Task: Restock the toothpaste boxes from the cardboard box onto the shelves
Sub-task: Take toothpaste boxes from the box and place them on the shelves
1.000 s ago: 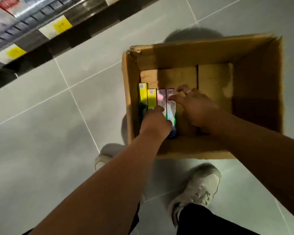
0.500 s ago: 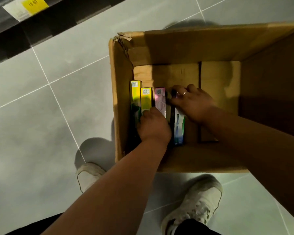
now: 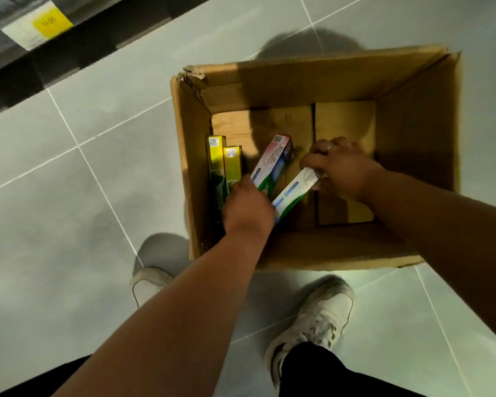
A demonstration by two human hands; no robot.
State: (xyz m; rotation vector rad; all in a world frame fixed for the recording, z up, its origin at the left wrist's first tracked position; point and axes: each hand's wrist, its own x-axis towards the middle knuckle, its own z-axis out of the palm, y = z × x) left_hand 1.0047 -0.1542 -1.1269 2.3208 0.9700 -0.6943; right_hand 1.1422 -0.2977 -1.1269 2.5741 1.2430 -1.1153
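An open cardboard box (image 3: 321,78) stands on the floor below me. Two yellow toothpaste boxes (image 3: 224,164) lie side by side along its left wall. My left hand (image 3: 246,207) grips the near end of a pink-and-white toothpaste box (image 3: 274,161), which is tilted up off the bottom. My right hand (image 3: 344,170) pinches the far end of a second white toothpaste box (image 3: 294,193), which slants between both hands. A ring shows on one finger of that hand.
A dark shelf edge (image 3: 78,32) with a yellow price label (image 3: 50,21) runs across the top left. Grey floor tiles surround the box. My two white shoes (image 3: 312,322) stand just in front of the box's near wall.
The two pink-and-white boxes, which lay flat beside the yellow ones, are now lifted and tilted, one in each hand. The view has shifted left, showing more of the shelf edge.
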